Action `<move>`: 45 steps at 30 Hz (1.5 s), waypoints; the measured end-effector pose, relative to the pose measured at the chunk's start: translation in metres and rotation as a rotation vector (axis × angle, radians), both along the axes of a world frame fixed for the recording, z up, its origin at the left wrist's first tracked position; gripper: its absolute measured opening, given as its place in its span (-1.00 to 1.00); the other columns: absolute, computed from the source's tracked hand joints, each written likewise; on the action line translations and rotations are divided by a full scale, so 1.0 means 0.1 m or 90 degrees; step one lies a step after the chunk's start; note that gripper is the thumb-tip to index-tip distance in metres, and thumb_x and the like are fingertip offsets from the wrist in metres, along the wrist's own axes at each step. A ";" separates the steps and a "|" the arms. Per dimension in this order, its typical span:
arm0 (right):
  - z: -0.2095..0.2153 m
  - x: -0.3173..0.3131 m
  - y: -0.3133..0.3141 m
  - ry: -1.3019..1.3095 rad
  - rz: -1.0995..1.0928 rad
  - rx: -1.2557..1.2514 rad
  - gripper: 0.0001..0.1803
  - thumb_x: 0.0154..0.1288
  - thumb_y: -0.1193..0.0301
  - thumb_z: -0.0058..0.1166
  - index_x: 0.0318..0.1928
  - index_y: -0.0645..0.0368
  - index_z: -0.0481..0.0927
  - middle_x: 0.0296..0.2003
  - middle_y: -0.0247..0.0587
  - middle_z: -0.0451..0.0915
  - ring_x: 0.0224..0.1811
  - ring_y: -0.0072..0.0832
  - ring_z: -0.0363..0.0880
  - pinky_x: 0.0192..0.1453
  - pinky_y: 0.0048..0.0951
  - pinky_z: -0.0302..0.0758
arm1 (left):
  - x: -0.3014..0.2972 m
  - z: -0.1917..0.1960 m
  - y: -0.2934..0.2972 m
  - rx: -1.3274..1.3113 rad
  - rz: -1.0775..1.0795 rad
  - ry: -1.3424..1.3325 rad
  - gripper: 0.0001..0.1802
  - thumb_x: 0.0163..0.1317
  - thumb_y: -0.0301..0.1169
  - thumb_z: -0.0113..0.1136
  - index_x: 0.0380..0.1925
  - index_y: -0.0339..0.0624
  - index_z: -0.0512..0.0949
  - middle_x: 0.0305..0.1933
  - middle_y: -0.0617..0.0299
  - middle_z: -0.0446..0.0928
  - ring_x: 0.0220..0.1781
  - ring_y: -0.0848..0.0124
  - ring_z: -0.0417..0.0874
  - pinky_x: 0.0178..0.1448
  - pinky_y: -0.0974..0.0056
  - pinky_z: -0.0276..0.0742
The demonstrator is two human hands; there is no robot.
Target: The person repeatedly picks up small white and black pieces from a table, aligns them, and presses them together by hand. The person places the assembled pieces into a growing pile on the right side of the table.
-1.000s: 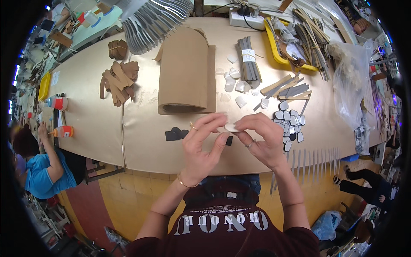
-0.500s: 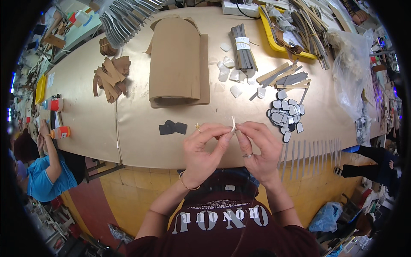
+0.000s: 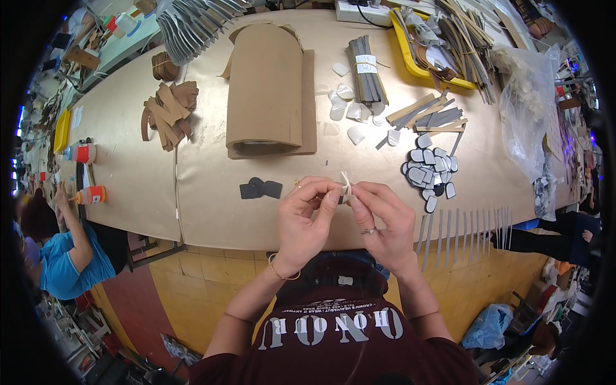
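My left hand (image 3: 307, 221) and my right hand (image 3: 389, 224) meet over the table's near edge, both pinching one small piece between thumbs and fingertips. A thin white flap (image 3: 345, 184) stands up from the piece, curling, and a bit of dark material shows below it; the fingers hide the rest. Left of my hands lie a few overlapping black pieces (image 3: 260, 188). Beyond my right hand is a heap of rounded grey tabs with black edges (image 3: 431, 169). Thin grey strips (image 3: 463, 234) line the near table edge at the right.
A large brown cardboard roll (image 3: 266, 90) lies mid-table, brown strips (image 3: 171, 115) to its left. On its right are a banded grey strip bundle (image 3: 367, 74), whitish rounded pieces (image 3: 336, 106) and a yellow tray (image 3: 402, 54). Another person in blue (image 3: 74, 263) sits at far left.
The white flap has separated into a wider, split curl between my fingers, and dark material now shows under it. My fingertips have shifted slightly; the tabletop things keep their places.
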State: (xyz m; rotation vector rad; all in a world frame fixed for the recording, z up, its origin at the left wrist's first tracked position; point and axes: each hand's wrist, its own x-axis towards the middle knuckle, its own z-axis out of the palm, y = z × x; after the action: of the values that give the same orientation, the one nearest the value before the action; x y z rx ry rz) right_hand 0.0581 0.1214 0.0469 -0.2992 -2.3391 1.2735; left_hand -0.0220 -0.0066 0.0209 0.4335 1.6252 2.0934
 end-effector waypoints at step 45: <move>-0.08 0.26 0.03 -0.148 0.024 -0.174 -0.66 0.22 0.51 0.33 0.02 0.26 0.66 -0.08 -0.18 0.60 -0.21 -0.45 0.54 -0.06 -0.43 0.49 | 0.05 -0.24 -0.36 -0.113 -0.136 -0.188 -0.66 0.47 -0.48 0.11 0.19 -0.34 0.55 -0.15 0.12 0.70 -0.26 0.55 0.67 -0.15 0.41 0.63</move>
State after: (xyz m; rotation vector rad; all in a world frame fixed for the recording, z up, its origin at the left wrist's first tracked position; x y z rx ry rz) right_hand 0.0841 0.1245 0.0389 -0.5188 -2.3647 1.6583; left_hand -0.0175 -0.0430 -0.0029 0.2157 1.5033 1.7457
